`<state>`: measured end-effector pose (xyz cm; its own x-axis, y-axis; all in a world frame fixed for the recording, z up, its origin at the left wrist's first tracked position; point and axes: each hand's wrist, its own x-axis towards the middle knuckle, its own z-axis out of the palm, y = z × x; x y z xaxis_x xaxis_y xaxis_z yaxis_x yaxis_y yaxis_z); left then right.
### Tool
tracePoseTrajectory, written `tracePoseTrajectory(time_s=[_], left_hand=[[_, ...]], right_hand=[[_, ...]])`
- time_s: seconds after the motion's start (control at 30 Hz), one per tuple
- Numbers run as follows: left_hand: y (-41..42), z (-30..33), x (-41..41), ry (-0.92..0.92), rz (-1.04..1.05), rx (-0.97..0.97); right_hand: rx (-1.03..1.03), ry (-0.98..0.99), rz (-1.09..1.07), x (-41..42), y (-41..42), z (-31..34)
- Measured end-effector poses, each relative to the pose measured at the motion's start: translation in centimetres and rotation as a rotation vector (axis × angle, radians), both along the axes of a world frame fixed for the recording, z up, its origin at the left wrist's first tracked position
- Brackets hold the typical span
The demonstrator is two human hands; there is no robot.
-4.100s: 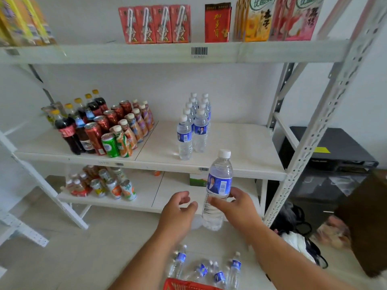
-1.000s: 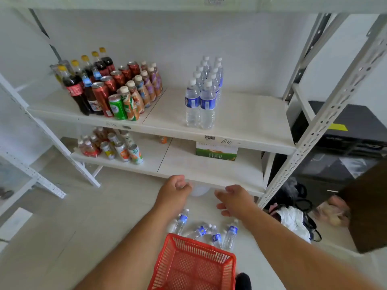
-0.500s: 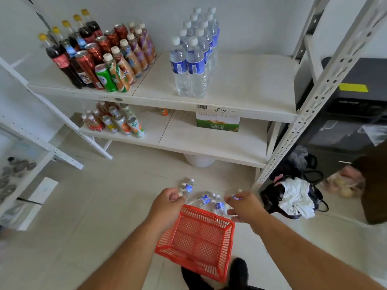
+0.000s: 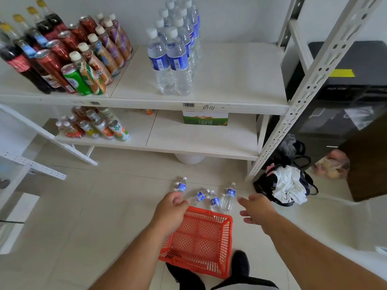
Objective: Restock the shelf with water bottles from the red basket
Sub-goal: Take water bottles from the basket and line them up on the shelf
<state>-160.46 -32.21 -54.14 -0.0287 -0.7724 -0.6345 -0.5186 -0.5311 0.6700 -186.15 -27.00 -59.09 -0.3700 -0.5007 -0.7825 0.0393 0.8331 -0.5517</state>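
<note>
Pale floor tiles (image 4: 88, 206) fill the lower view, with a white metal shelf (image 4: 209, 84) rising behind them against a white wall. On the floor stands the red basket (image 4: 201, 239), seen from above; its mesh bottom shows and no bottle is visible inside it.

Over the basket's far left corner is the left hand (image 4: 170, 214), its fingers curled at the rim; whether it actually grips the rim cannot be told. The right hand (image 4: 256, 209) hangs just to the right of the basket, fingers spread and loosely bent, holding nothing and touching nothing.

Four small water bottles (image 4: 214, 200) sit on the floor just beyond the basket's far edge, between the two hands. The leftmost is partly hidden behind the left hand's fingers.

On the middle shelf board stand two rows of larger shelf water bottles (image 4: 174, 57), with bare board to their right. To their left is a crowd of cola bottles and cans (image 4: 52, 59). The lower board carries more small drinks (image 4: 98, 126) on the left and a green carton (image 4: 205, 119) at the back.

Right of the shelf post lie a black bag (image 4: 270, 187) with white cloth (image 4: 290, 185) on it, near a dark cabinet (image 4: 345, 84). Two dark shoes (image 4: 240, 262) show at the bottom edge, flanking the basket's near side.
</note>
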Motion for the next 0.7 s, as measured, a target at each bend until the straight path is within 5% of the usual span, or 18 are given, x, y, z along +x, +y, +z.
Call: tracePoseTrajectory(time_s=[0.43,0.7], left_hand=[[-7.3,-8.5,4.0,0.063,-0.083,0.177],[-9.5,-20.6,-1.0,0.027,-0.027,0.240]], right_hand=[[0.167,0.076,-0.078,4.9,-4.5,-4.5],[0.307,0.123,0.044,-0.7,-11.4,-19.8]])
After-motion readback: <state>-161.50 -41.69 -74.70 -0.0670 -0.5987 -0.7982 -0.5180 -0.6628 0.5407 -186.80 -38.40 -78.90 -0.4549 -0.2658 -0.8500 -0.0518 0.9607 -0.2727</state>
